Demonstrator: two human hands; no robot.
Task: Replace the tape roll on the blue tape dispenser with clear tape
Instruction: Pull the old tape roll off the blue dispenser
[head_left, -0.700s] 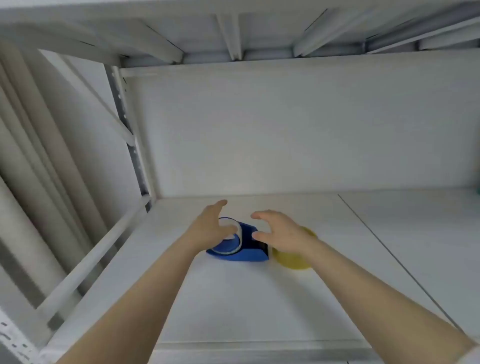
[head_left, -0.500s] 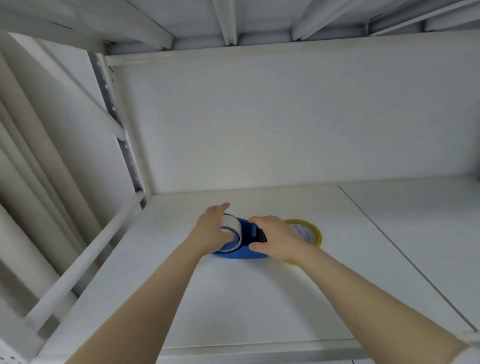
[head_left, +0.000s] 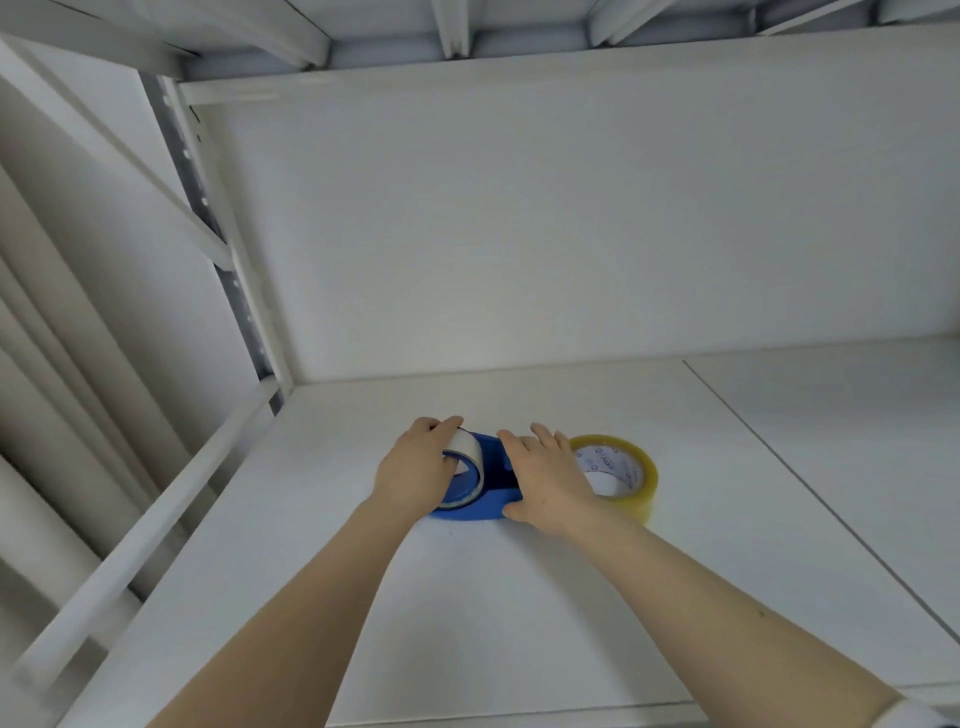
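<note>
Gripping blue dispenser (head_left: 483, 506) beside print-cored yellow roll (head_left: 636, 480).

Single head-worn wide-angle view, looking forward and down into a white shelf (head_left: 519, 597) bay, probably at arm's length.

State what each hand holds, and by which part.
Left hand grips the roll on the blue dispenser around its rim. Right hand presses on the dispenser's body.

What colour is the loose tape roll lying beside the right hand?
Yellowish, with a white printed core; the loose tape roll shows best in the head view.
</note>
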